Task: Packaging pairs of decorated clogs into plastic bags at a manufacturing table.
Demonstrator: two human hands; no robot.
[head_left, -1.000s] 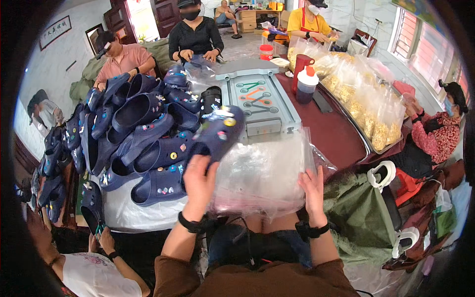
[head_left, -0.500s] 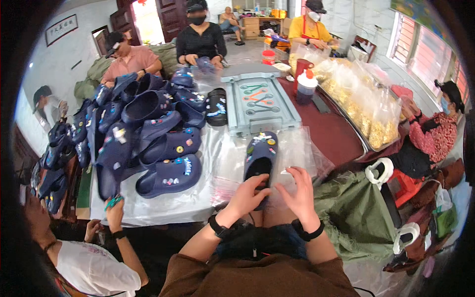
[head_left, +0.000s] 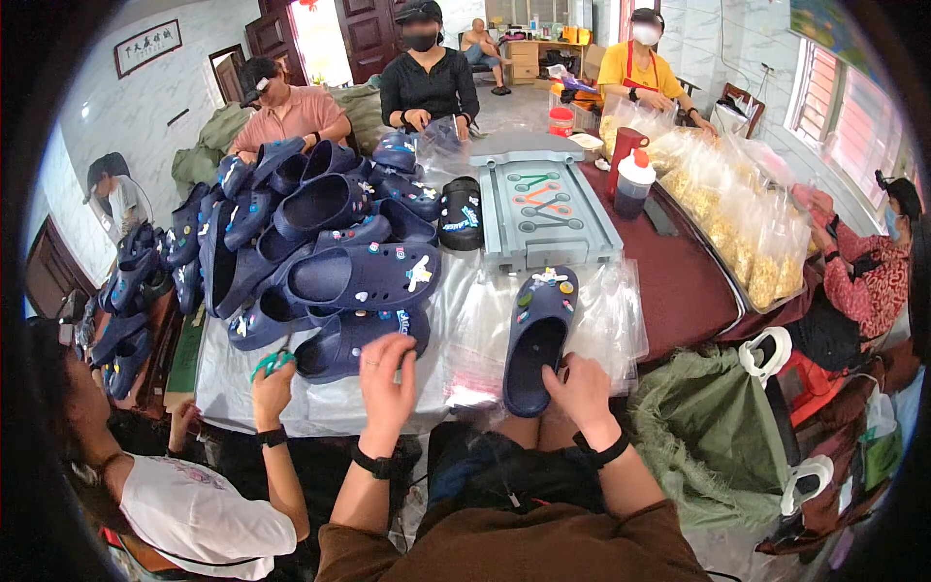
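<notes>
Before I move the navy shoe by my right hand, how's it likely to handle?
The shoe looks molded and thick-walled, so it will probably hold its shape. It's hollow and wide open on top, suggesting it's light for its size. Glossy plastic bags beneath mean it might slide if pushed.

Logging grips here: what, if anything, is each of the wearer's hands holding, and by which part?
The right hand holds a navy clog by the right rim of its opening, near the heel. The left hand holds nothing.
</notes>
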